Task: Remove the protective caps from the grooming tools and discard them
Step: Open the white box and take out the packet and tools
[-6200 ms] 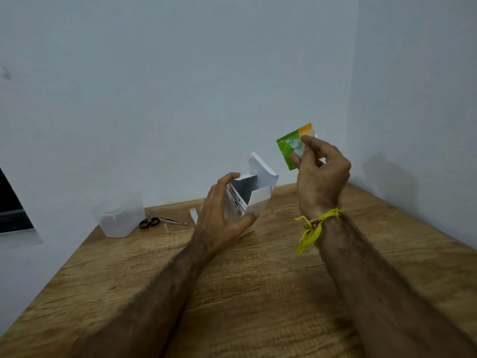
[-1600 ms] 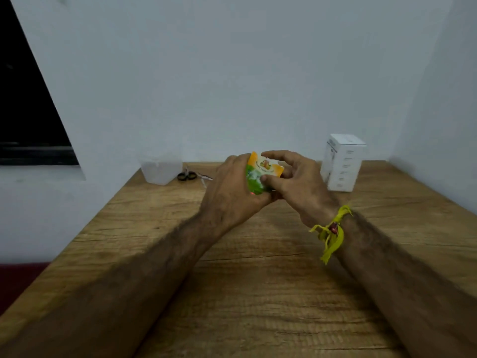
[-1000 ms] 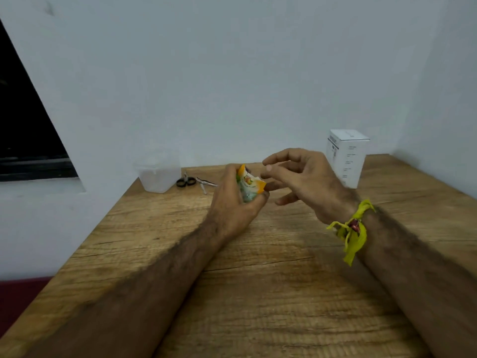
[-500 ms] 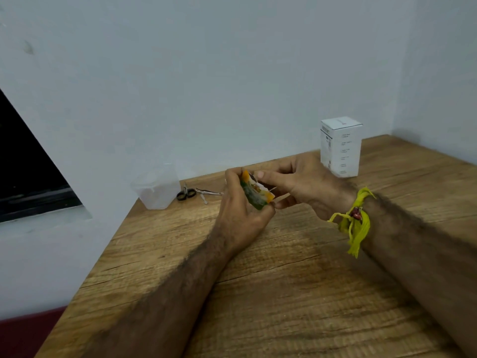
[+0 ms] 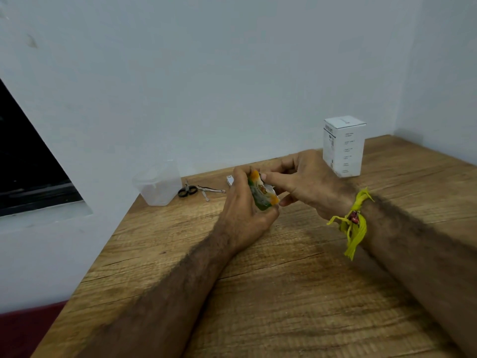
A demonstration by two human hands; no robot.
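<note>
Grooming tools (image 5: 200,189) lying near the far edge of the tabletop (image 5: 284,280), towards its far left corner: small black-handled scissors (image 5: 187,190) just right of a clear plastic container (image 5: 158,184), then a slim metal tool (image 5: 211,189) pointing right; too small to tell whether capped. Container standing closest to the far left corner, against the wall. Small white object (image 5: 229,180) peeking out just behind the left hand, near the far edge; too hidden to identify.

Left hand (image 5: 245,210) raised slightly above the tabletop's middle, fingers curled round a small green-and-orange packet (image 5: 262,193), gripping it by its left side and lower end. Packet held tilted, orange end up, green end low against the palm. Right hand (image 5: 307,182) meeting it from the right, thumb and fingers (image 5: 273,178) pinching the packet's upper edge, where a bit of white shows; remaining fingers loosely curled beneath. Both hands touching the packet, neither resting on the wood.

Yellow thread band (image 5: 355,223) tied at the right wrist, loose ends hanging down. White carton box (image 5: 343,146) standing upright and closed near the far edge, towards the far right corner, just behind the right hand and apart from it. Forearms stretching in from the near edge.
</note>
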